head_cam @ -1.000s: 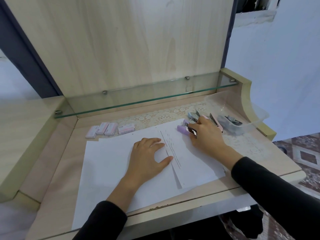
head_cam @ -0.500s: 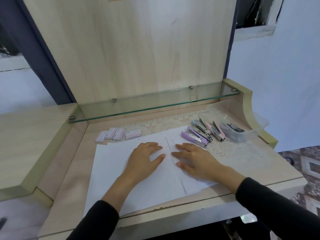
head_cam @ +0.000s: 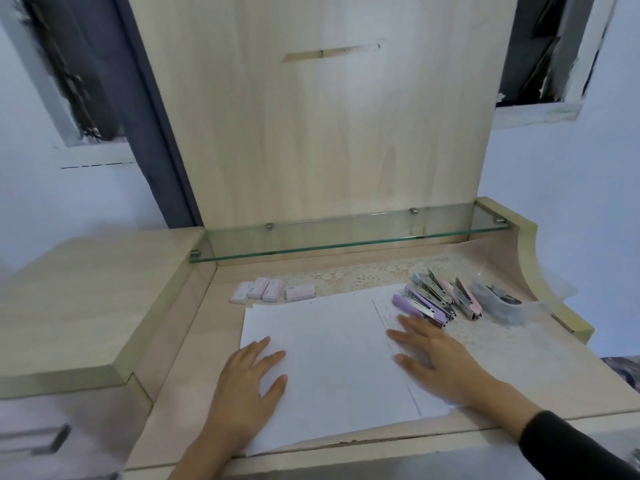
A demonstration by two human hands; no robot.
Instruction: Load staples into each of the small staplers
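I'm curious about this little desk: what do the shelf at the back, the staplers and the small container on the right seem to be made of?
The shelf looks like clear glass: see-through, with a greenish edge. The staplers seem to be pastel plastic over shiny metal. The container appears to be thin, clear plastic, since its contents show through.

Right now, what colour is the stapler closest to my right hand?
Light purple stapler, seen in the head view.

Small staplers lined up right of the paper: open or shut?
Open. The pastel small staplers lie side by side with coloured tops lifted off the metal staple rails. Whether staples are loaded cannot be told.
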